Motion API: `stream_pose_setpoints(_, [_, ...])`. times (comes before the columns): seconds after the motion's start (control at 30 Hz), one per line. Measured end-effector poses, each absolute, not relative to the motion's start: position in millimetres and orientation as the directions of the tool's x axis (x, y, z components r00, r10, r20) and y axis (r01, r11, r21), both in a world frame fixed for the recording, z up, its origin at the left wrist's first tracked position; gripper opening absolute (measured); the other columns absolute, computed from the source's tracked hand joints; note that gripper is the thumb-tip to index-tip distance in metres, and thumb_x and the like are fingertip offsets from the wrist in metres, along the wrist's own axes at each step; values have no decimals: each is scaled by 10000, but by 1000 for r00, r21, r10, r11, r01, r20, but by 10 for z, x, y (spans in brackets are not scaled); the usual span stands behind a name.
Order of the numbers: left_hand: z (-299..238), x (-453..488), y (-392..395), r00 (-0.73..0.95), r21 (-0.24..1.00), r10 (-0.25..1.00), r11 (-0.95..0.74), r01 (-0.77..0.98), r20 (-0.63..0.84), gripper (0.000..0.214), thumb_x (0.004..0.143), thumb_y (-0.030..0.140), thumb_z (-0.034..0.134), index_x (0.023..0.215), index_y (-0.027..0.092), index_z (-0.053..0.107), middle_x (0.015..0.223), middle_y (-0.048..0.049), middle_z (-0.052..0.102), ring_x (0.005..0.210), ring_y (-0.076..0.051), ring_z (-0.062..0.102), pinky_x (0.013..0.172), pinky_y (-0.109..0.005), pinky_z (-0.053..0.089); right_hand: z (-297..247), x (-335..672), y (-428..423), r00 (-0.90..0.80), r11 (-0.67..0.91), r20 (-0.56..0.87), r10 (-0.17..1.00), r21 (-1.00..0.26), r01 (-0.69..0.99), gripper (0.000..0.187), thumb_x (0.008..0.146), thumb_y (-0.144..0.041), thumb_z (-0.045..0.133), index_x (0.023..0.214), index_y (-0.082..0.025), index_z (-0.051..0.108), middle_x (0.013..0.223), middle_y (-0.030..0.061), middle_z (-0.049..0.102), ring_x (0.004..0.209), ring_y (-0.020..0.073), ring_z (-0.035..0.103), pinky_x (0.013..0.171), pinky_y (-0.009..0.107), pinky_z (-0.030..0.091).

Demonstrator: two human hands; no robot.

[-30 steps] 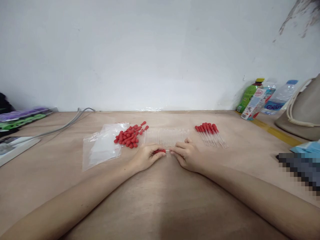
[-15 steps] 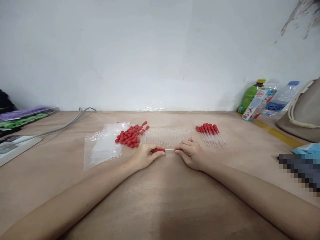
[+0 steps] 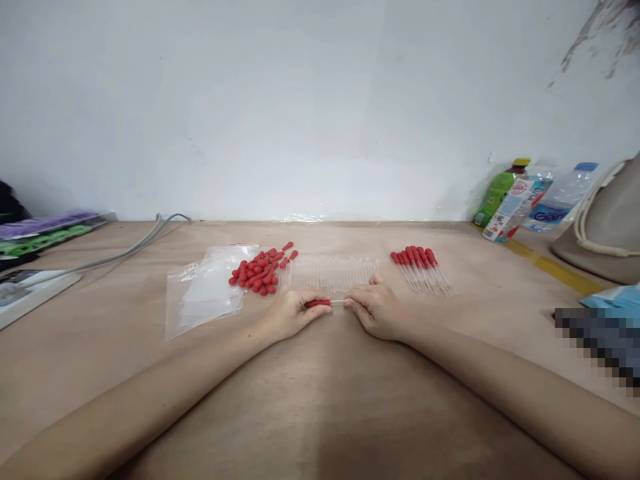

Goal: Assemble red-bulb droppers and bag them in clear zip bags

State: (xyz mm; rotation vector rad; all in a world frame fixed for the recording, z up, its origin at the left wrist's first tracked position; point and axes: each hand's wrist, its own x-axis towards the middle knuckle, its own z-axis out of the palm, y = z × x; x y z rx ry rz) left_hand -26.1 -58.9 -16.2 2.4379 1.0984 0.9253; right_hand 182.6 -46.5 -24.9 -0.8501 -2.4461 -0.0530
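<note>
My left hand (image 3: 290,312) pinches a red rubber bulb (image 3: 319,303) just above the wooden table (image 3: 320,400). My right hand (image 3: 374,308) pinches the clear glass tube (image 3: 337,303) that meets the bulb's end. Both hands rest close together at the table's middle. Right behind them lies a row of bare clear tubes (image 3: 330,272). A heap of loose red bulbs (image 3: 260,271) sits to its left. Several finished droppers with red bulbs (image 3: 423,268) lie side by side to the right.
An empty clear plastic bag (image 3: 207,291) lies left of the bulbs. A grey cable (image 3: 125,253) and flat packets (image 3: 35,233) are at far left. Bottles (image 3: 520,197), a beige bag (image 3: 607,227) and a blue packet (image 3: 615,297) stand at the right by the white wall.
My hands have hardly shifted. Half a second ago more clear tube showed between them; my right fingers have closed back in toward the red bulb.
</note>
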Motion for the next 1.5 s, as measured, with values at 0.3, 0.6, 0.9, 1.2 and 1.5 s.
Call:
stream_pose_setpoints(0.3, [-171, -260, -581, 508, 496, 737, -676, 545, 446, 165, 788, 264, 581, 928, 191, 631, 839, -11, 664, 750, -130, 606, 669, -231, 477, -44, 1858, -580, -714, 779, 336, 614, -115, 616, 286, 876, -248, 366, 702, -159, 574, 705, 26, 607, 670, 123, 484, 701, 293, 230])
stream_pose_setpoints(0.6, [-204, -306, -588, 452, 455, 732, -675, 581, 510, 378, 783, 249, 557, 1143, 204, 448, 883, -21, 489, 635, -93, 502, 557, -221, 466, 90, 2194, -366, -343, 304, 450, 825, 157, 939, 317, 813, -257, 391, 614, -132, 604, 692, 94, 623, 649, 176, 521, 646, 336, 213])
stream_pose_setpoints(0.9, [-205, -292, -599, 538, 420, 706, -707, 568, 461, 150, 819, 220, 499, 952, 187, 563, 879, -25, 487, 628, -85, 520, 577, -230, 440, -1, 2501, -51, 0, -48, 317, 949, 145, 988, 335, 804, -293, 379, 600, -134, 591, 684, 109, 628, 621, 197, 549, 656, 356, 260])
stream_pose_setpoints(1.2, [-214, -286, -604, 536, 415, 705, -708, 571, 465, 140, 825, 230, 492, 926, 191, 580, 871, -30, 506, 644, -97, 528, 576, -230, 441, -73, 2435, -90, -88, 23, 436, 896, 153, 988, 360, 821, -361, 355, 672, -149, 605, 661, 95, 603, 674, 211, 526, 700, 360, 240])
stream_pose_setpoints(1.5, [24, -420, -342, 352, 135, 739, -509, 850, 574, 126, 810, 234, 471, 790, 164, 574, 817, -57, 552, 821, -197, 507, 769, -334, 407, -226, 2074, -218, -92, 180, 455, 886, -156, 971, 266, 794, -396, 416, 703, -182, 544, 690, 15, 627, 678, 172, 529, 672, 319, 202])
